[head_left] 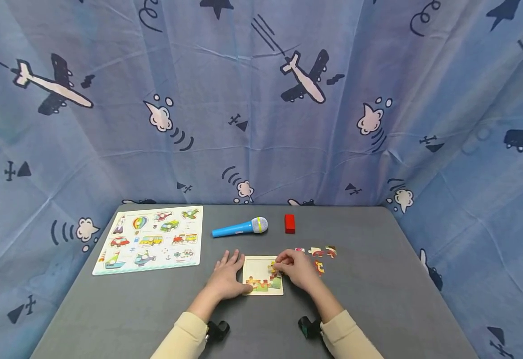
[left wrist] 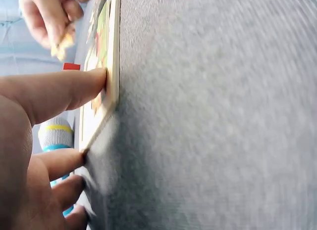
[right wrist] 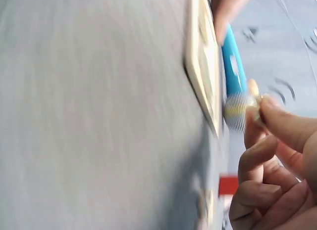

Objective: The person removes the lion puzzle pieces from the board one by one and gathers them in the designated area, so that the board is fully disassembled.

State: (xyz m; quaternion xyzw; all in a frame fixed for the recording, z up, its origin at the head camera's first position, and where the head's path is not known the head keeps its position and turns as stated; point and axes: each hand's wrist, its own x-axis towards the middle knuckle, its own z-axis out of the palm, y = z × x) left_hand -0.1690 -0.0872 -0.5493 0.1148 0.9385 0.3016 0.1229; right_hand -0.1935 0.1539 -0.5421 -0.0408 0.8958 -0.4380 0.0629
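A square wooden jigsaw tray (head_left: 254, 267) lies flat, with several fitted pieces (head_left: 262, 285) along its bottom and right side. My left hand (head_left: 226, 281) has its fingers spread beside the tray's left edge; the thumb (left wrist: 89, 86) rests on the near left corner. Over the tray's right side, my right hand (head_left: 298, 269) pinches a small yellowish puzzle piece (left wrist: 63, 45) between thumb and index finger. In the right wrist view that piece (right wrist: 254, 89) is held up off the tray, mostly covered by the fingertips. Several loose puzzle pieces (head_left: 316, 252) lie right of the tray.
Behind the tray lie a blue toy microphone (head_left: 236, 229) and a red block (head_left: 289, 224). A picture board of vehicles (head_left: 153, 242) lies at the left of the grey table (head_left: 378, 299). A blue patterned curtain (head_left: 243, 124) hangs behind and at the sides.
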